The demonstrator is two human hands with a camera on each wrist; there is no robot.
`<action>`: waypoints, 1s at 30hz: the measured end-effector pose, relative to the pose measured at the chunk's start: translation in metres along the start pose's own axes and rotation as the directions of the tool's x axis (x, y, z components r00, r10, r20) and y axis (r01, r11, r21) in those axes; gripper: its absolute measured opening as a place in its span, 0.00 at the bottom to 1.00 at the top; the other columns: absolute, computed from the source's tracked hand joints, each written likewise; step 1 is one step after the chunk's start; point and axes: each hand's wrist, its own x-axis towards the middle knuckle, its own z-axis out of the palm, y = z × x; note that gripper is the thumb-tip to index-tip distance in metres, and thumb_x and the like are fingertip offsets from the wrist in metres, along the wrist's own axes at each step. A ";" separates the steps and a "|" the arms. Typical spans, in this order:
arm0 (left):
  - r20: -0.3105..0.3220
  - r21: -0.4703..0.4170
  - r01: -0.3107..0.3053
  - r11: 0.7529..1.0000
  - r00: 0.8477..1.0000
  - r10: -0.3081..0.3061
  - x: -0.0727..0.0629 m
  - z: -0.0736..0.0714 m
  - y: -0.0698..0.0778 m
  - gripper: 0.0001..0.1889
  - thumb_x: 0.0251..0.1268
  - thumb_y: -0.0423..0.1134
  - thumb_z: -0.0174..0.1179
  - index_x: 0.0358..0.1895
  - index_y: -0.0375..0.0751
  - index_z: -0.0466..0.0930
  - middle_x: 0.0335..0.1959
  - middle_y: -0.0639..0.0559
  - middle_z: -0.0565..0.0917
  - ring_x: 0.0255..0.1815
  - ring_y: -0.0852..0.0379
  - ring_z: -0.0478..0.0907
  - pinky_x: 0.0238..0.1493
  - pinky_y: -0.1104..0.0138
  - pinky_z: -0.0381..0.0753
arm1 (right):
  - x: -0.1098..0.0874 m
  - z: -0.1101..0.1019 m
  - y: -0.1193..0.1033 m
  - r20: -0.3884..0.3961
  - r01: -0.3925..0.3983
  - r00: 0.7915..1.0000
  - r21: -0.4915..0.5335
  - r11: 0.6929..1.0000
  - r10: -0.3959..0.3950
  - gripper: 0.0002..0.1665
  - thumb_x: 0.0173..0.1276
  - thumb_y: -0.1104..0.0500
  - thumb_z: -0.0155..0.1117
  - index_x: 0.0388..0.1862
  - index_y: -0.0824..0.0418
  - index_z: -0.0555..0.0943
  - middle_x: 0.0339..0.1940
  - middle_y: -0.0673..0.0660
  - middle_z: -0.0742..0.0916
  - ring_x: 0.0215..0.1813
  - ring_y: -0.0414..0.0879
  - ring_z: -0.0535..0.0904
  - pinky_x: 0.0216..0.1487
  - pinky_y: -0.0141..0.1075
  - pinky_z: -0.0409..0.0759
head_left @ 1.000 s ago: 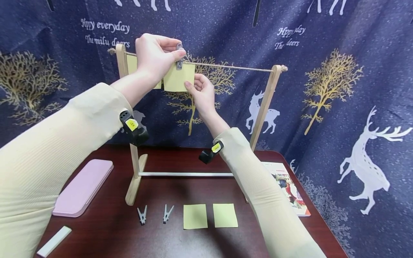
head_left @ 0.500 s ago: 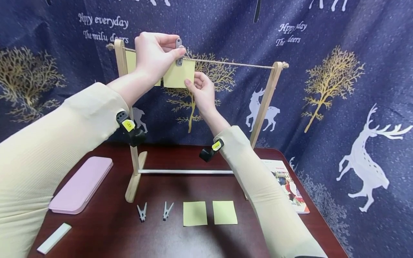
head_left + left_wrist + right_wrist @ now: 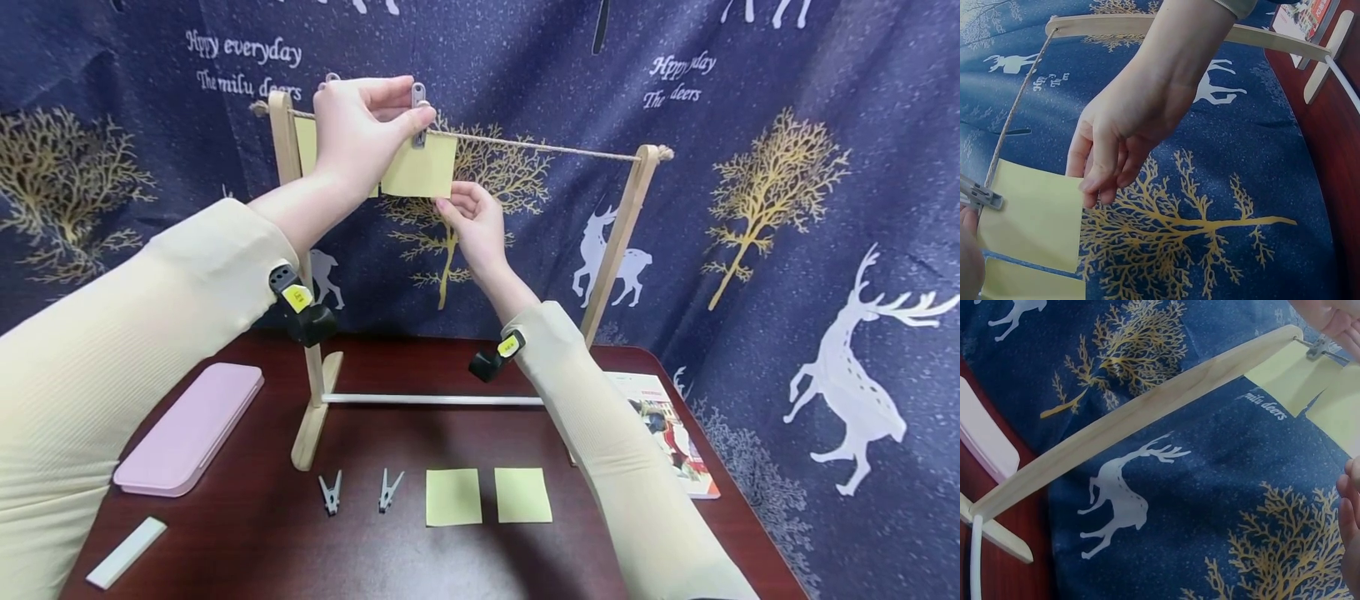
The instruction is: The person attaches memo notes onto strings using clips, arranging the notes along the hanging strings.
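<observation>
My left hand (image 3: 351, 137) pinches a grey clothespin (image 3: 418, 93) between thumb and fingers. The clothespin's jaws sit over the string (image 3: 540, 147) and the top edge of a square yellow paper note (image 3: 420, 171). At that note's lower right corner are the fingertips of my right hand (image 3: 482, 229), thumb and fingers close together; I cannot tell whether they still grip the corner. Another yellow note (image 3: 1279, 375) hangs to the left under its own clothespin (image 3: 1317, 349), partly hidden behind my left hand in the head view.
A wooden frame (image 3: 621, 233) bears the string. On the dark red table (image 3: 390, 567) lie two clothespins (image 3: 330, 493) and two yellow notes (image 3: 453, 497). A pink case (image 3: 191, 429) and white bar (image 3: 127, 552) lie left, a booklet (image 3: 663, 417) right. A patterned cloth hangs behind.
My right hand has slid down from the note's side to its lower right corner, the thumb no longer lying over its face. My left hand stays on the clothespin at the string.
</observation>
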 end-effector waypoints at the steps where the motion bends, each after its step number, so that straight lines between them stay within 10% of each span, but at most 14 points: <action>1: 0.001 -0.010 0.004 1.000 1.000 -0.004 0.000 0.000 0.000 0.24 0.61 0.45 0.68 0.60 0.44 0.79 0.55 0.49 0.84 0.54 0.62 0.83 0.60 0.74 0.74 | 0.000 0.000 0.000 0.002 -0.001 1.000 -0.002 1.000 0.001 0.16 0.67 0.71 0.62 0.53 0.75 0.75 0.43 0.69 0.85 0.38 0.43 0.83 0.50 0.34 0.82; 15: -0.015 -0.092 0.037 0.995 0.999 -0.038 -0.004 -0.004 -0.004 0.26 0.59 0.44 0.70 0.61 0.43 0.79 0.57 0.49 0.83 0.57 0.62 0.81 0.59 0.73 0.76 | -0.004 -0.008 0.008 0.027 -0.008 1.000 0.017 1.000 0.008 0.16 0.69 0.72 0.59 0.54 0.77 0.74 0.50 0.77 0.82 0.38 0.40 0.82 0.56 0.43 0.81; 23: -0.162 -0.162 -0.031 0.986 0.987 0.005 -0.017 -0.006 -0.018 0.21 0.61 0.43 0.68 0.56 0.40 0.82 0.52 0.49 0.86 0.48 0.66 0.84 0.56 0.74 0.77 | -0.008 -0.012 0.017 0.020 -0.037 0.999 0.015 0.999 0.037 0.16 0.67 0.71 0.62 0.53 0.75 0.75 0.38 0.61 0.86 0.34 0.35 0.82 0.59 0.50 0.79; 30: -0.150 -0.196 -0.104 0.975 0.986 0.075 -0.037 -0.007 -0.041 0.18 0.59 0.40 0.70 0.51 0.36 0.85 0.47 0.45 0.88 0.40 0.74 0.83 0.52 0.74 0.80 | -0.017 -0.016 0.026 0.023 -0.038 0.999 0.050 0.998 0.037 0.12 0.67 0.72 0.62 0.48 0.75 0.76 0.34 0.52 0.86 0.37 0.36 0.83 0.57 0.47 0.80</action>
